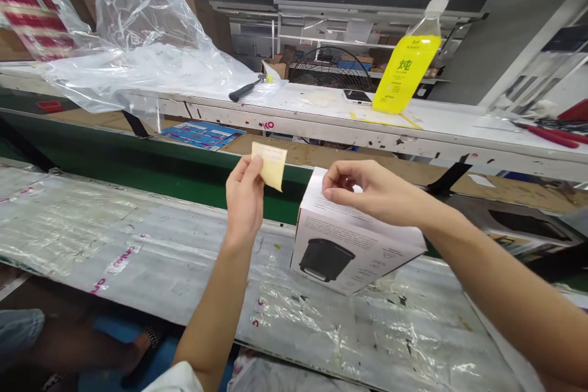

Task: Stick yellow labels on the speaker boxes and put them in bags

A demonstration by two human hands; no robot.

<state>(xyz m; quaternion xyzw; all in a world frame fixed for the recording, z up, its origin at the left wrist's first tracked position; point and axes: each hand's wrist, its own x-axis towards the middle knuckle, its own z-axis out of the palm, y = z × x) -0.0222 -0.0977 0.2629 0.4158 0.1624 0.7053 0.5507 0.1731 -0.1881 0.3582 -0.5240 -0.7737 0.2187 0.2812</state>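
Between the thumb and fingers of my left hand (245, 193) is a small pale-yellow paper slip (271, 165) with faint print, raised above the bench. My right hand (361, 190) is closed in a pinch over the top of a white carton (335, 251), at its far left edge. Whether anything small is between those fingertips is hidden. The carton stands on the near bench, tilted in my view, with a black bin-shaped appliance and fine text printed on its front.
The near bench (156, 263) is covered in taped plastic film. Behind a green belt (193, 177), a raised shelf (321, 119) carries a yellow drink bottle (407, 67), a phone (357, 96), a black-handled tool (245, 90), plastic bags (138, 67) and red-handled pliers (551, 133). A person's leg (78, 346) shows lower left.
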